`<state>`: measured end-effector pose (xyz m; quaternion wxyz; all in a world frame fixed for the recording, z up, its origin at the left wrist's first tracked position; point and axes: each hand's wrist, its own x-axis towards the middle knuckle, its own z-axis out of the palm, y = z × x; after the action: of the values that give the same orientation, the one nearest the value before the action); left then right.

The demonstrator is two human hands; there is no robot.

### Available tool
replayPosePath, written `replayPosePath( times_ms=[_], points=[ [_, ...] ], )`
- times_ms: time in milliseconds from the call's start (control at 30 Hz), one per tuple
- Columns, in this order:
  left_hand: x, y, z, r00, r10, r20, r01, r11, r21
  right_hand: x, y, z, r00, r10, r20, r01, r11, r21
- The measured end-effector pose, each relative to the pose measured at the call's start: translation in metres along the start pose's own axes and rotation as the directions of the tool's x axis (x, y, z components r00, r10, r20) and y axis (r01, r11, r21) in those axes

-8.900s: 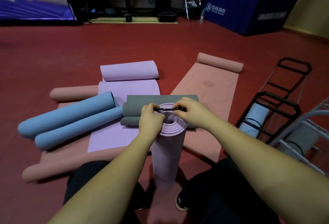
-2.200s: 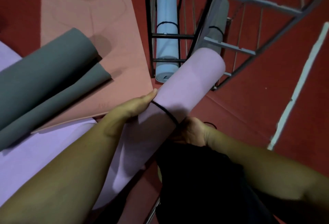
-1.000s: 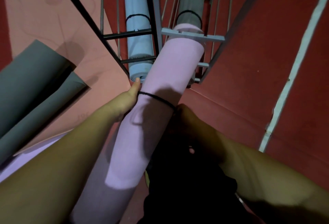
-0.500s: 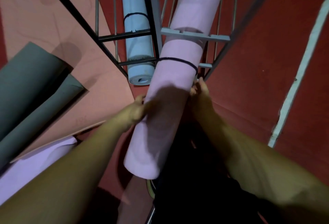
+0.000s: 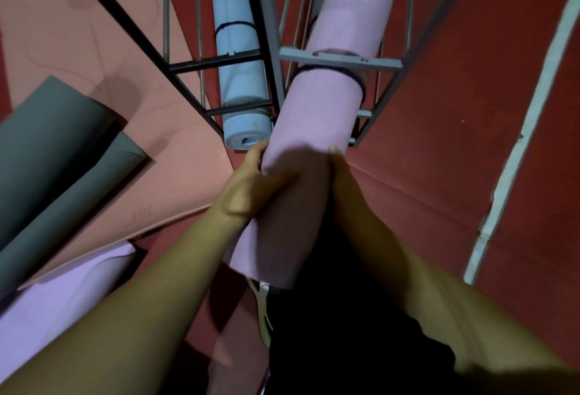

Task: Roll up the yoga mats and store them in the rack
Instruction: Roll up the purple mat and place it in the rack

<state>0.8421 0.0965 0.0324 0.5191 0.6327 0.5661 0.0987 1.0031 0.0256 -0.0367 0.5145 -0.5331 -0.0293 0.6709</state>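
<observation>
A rolled lilac mat (image 5: 326, 106), bound by a black band (image 5: 357, 79), lies partly inside the grey rack (image 5: 339, 60), under its crossbar. My left hand (image 5: 251, 184) grips the mat's near part from the left, thumb across the top. On the mat's right side, my right hand (image 5: 340, 172) holds it with fingers pointing toward the rack; most of those fingers are hidden. A rolled light blue mat (image 5: 241, 80) with a black band lies in the black rack (image 5: 219, 63) beside it.
Grey rolled mats (image 5: 53, 156) lie at the left on an unrolled salmon mat (image 5: 131, 80). An unrolled lilac mat (image 5: 59, 294) lies at lower left. A white line (image 5: 518, 143) crosses the red floor at right. My dark-clad legs and a shoe (image 5: 263, 310) are below.
The lilac mat has slid deeper into the grey rack; its black band now sits at the crossbar. Both hands have moved along the mat toward the rack.
</observation>
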Motion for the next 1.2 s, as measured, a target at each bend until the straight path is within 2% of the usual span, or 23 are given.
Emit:
replayPosePath(
  times_ms=[67, 133, 233, 300, 400, 467, 533, 600, 667, 767, 867, 1033, 1200],
  points=[
    [0.004, 0.009, -0.008, 0.999, -0.002, 0.037, 0.006, 0.994, -0.106, 0.007, -0.029, 0.008, 0.999, -0.043, -0.023, 0.044, 0.997, 0.065],
    [0.006, 0.012, -0.015, 0.998, -0.034, 0.058, 0.046, 0.978, -0.203, 0.024, -0.062, 0.013, 0.98, -0.127, -0.155, 0.117, 0.991, -0.07],
    [0.004, 0.017, -0.015, 0.997, -0.05, 0.063, 0.061, 0.981, -0.183, 0.043, -0.094, 0.017, 0.924, -0.32, -0.21, 0.247, 0.918, -0.309],
    [0.002, 0.023, -0.011, 0.999, -0.034, 0.025, 0.037, 0.991, -0.125, 0.048, -0.101, 0.015, 0.906, -0.36, -0.223, 0.274, 0.9, -0.34],
    [0.002, 0.028, 0.0, 1.0, -0.013, -0.025, 0.009, 0.99, -0.139, 0.034, -0.087, 0.003, 0.94, -0.278, -0.196, 0.24, 0.951, -0.197],
    [0.001, 0.027, 0.007, 0.998, -0.036, -0.05, 0.025, 0.976, -0.216, 0.017, -0.061, -0.004, 0.991, -0.095, -0.099, 0.094, 0.995, -0.017],
    [-0.001, 0.026, 0.009, 0.993, -0.091, -0.068, 0.067, 0.952, -0.299, -0.006, -0.032, -0.002, 0.998, 0.049, -0.039, -0.047, 0.998, 0.04],
    [-0.003, 0.028, 0.01, 0.989, -0.142, -0.052, 0.117, 0.937, -0.33, -0.017, -0.013, 0.006, 0.995, 0.084, -0.061, -0.085, 0.996, -0.01],
    [-0.003, 0.032, 0.009, 0.986, -0.155, -0.06, 0.127, 0.936, -0.329, -0.018, -0.009, 0.012, 0.995, 0.01, -0.094, -0.016, 0.998, -0.057],
    [-0.003, 0.041, 0.01, 0.985, -0.154, -0.079, 0.115, 0.925, -0.362, -0.024, -0.02, 0.016, 0.99, -0.141, 0.0, 0.141, 0.99, -0.019],
    [0.0, 0.046, 0.014, 0.988, -0.146, -0.049, 0.114, 0.906, -0.408, -0.024, -0.03, 0.011, 0.972, -0.23, 0.045, 0.232, 0.972, -0.028],
    [0.014, 0.044, 0.03, 0.991, -0.132, 0.012, 0.116, 0.822, -0.558, -0.012, -0.048, -0.002, 0.96, -0.257, 0.106, 0.257, 0.966, 0.014],
    [0.044, 0.052, 0.041, 0.991, -0.124, 0.042, 0.123, 0.771, -0.625, 0.009, -0.077, -0.013, 0.95, -0.311, 0.009, 0.304, 0.921, -0.243]
  ],
)
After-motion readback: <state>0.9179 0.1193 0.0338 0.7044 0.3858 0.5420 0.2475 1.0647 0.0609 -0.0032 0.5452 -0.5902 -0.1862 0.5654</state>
